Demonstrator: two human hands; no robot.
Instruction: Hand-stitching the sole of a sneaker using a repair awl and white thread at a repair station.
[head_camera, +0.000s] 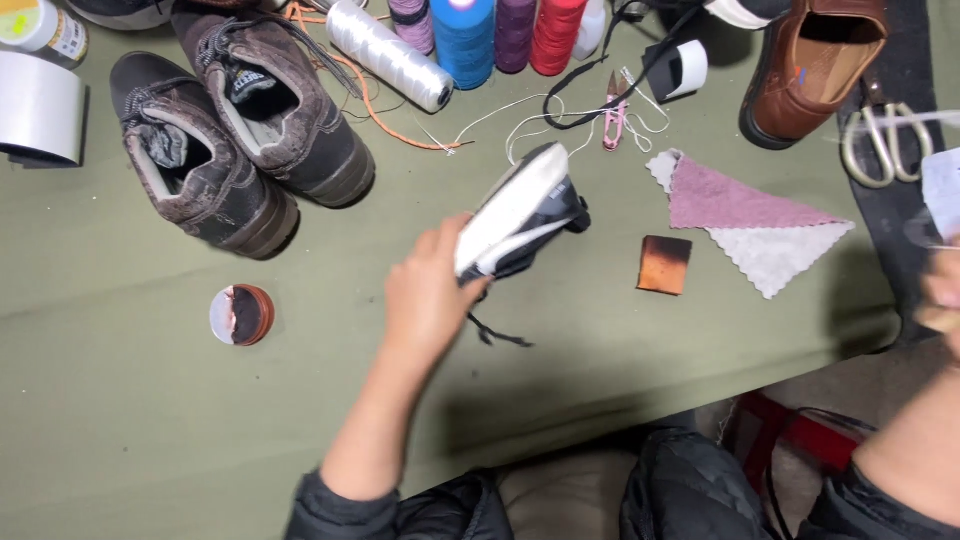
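A dark shoe with a white sole (525, 210) is gripped at its heel end by the left hand (428, 295), fingers wrapped round it, sole turned up and tilted, held just above the green cloth-covered table (150, 400). The right hand (940, 290) is blurred at the right frame edge; a pale scrap seems to be near it, but whether it is pinched cannot be told.

Step judged: the shoe is being turned over for inspection or sole work. The next move probably calls for the shoe to be steadied, with the right hand brought in.

Open room: bare cloth in front of and left of the left hand. Obstacles nearby: small brown block (664, 264), pinked cloth swatches (760, 225) (just right), round polish tin (241, 315), pair of worn brown shoes (235, 130). The table edge runs close under the forearm, on the right side.
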